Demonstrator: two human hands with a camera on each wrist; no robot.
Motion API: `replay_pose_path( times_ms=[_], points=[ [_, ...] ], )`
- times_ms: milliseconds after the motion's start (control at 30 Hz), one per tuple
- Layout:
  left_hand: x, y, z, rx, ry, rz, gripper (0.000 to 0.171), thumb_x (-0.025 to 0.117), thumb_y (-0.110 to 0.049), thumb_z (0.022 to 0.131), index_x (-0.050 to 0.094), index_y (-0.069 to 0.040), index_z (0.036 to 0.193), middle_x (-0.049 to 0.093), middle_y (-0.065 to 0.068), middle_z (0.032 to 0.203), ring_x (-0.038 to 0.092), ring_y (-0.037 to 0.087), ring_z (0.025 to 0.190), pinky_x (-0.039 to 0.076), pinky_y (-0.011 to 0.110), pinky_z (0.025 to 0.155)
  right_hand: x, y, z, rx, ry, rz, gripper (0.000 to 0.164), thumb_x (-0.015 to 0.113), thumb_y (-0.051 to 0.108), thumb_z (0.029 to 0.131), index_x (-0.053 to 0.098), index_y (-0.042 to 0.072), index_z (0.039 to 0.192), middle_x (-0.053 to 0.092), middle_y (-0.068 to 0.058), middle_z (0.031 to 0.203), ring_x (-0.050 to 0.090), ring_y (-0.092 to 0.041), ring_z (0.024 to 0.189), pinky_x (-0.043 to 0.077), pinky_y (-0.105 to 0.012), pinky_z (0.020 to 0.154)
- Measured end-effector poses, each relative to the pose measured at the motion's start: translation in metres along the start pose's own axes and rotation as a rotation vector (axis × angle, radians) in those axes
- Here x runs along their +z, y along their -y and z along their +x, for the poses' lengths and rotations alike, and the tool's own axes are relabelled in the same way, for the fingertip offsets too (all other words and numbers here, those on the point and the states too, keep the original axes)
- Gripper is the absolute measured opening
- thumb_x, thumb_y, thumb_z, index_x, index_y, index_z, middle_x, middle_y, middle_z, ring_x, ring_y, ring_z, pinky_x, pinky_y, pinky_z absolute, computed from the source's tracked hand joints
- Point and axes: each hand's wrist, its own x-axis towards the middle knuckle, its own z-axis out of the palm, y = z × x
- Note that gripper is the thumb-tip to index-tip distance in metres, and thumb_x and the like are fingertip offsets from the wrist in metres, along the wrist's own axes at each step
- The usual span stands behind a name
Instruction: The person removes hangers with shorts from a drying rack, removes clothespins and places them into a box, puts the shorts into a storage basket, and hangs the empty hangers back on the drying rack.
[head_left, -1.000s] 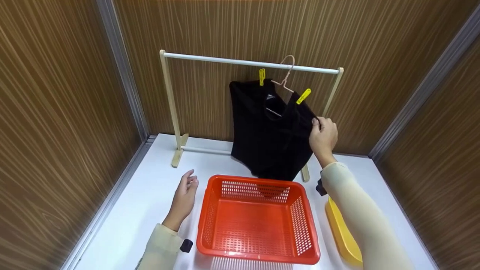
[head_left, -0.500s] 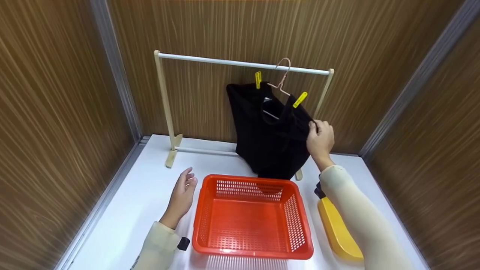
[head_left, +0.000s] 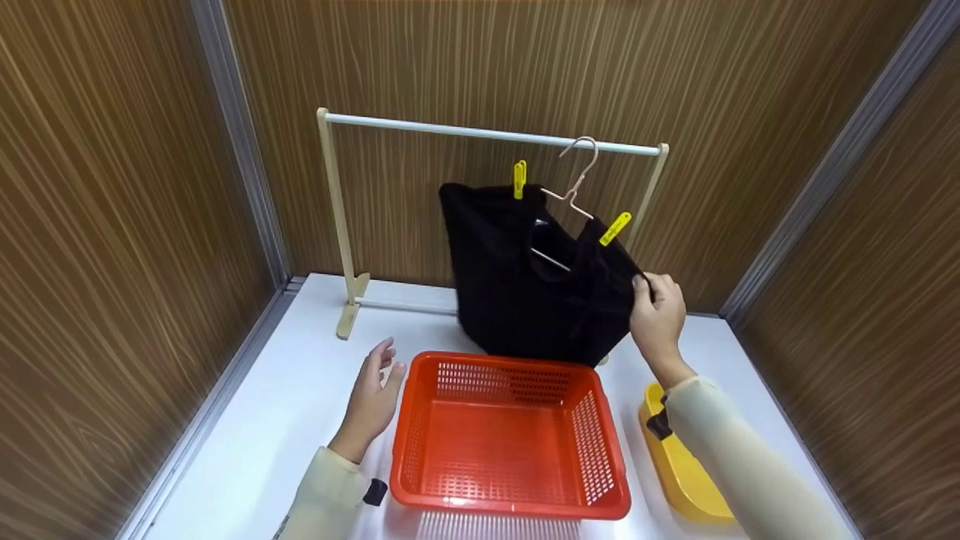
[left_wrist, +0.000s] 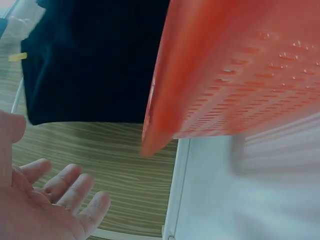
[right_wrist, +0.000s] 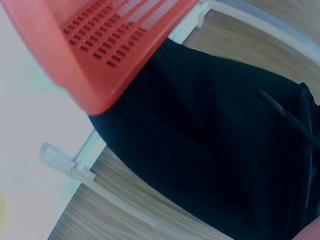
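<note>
A black garment (head_left: 517, 292) hangs on a pinkish wire hanger (head_left: 576, 187), tilted down to the right. Yellow clothespins (head_left: 520, 180) grip its upper edge on both sides of the hanger's neck. My right hand (head_left: 660, 319) pinches the garment's right upper edge, thumb in front. The hanger's hook overlaps the white bar of the rack (head_left: 450, 130) in the head view; whether they touch I cannot tell. A thin cord (right_wrist: 280, 110) shows on the cloth in the right wrist view. My left hand (head_left: 373, 401) holds nothing, fingers loosely bent, left of the red basket (head_left: 510, 510).
The red basket stands in front of the rack, and the garment's lower edge hangs behind its far rim. A yellow container (head_left: 694, 487) lies to the right, partly under my right forearm. Wood-patterned walls (head_left: 112, 225) enclose the white table (head_left: 247, 420) on three sides.
My right hand has lowered and come nearer, bringing garment and hanger down with it. The hook's top has dropped from well above the bar to about its level. The left hand has barely moved.
</note>
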Motion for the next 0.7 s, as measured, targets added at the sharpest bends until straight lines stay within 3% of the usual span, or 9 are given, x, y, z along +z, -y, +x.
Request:
replay_pose_path(
  times_ms=[300,500,700],
  points=[
    [0.007,0.005,0.000,0.041,0.009,0.067,0.060,0.063,-0.014,0.103,0.038,-0.007,0.156,0.048,0.021,0.150,0.047,0.039,0.138,0.037,0.061,0.112,-0.015,0.021,-0.023,0.014,-0.060,0.156,0.015,0.063,-0.001,0.099,0.071,-0.010,0.090,0.059,-0.014,0.081,0.048,-0.006,0.079,0.034,-0.024,0.078],
    [0.007,0.003,0.002,0.014,0.025,0.130,0.065,0.065,-0.009,0.099,0.037,-0.011,0.158,0.047,0.017,0.151,0.045,0.038,0.141,0.037,0.061,0.113,-0.033,0.069,-0.037,0.027,-0.069,0.256,0.016,0.057,-0.009,0.099,0.065,-0.018,0.089,0.052,-0.019,0.080,0.046,-0.007,0.075,0.035,-0.020,0.075],
    [0.005,0.004,-0.003,-0.020,0.053,0.177,0.066,0.065,-0.007,0.098,0.037,-0.012,0.157,0.045,0.015,0.151,0.043,0.036,0.141,0.037,0.061,0.112,-0.043,0.086,-0.050,0.095,-0.091,0.353,0.016,0.055,-0.009,0.100,0.066,-0.020,0.094,0.056,-0.001,0.082,0.049,-0.006,0.080,0.037,-0.020,0.078]
  ],
)
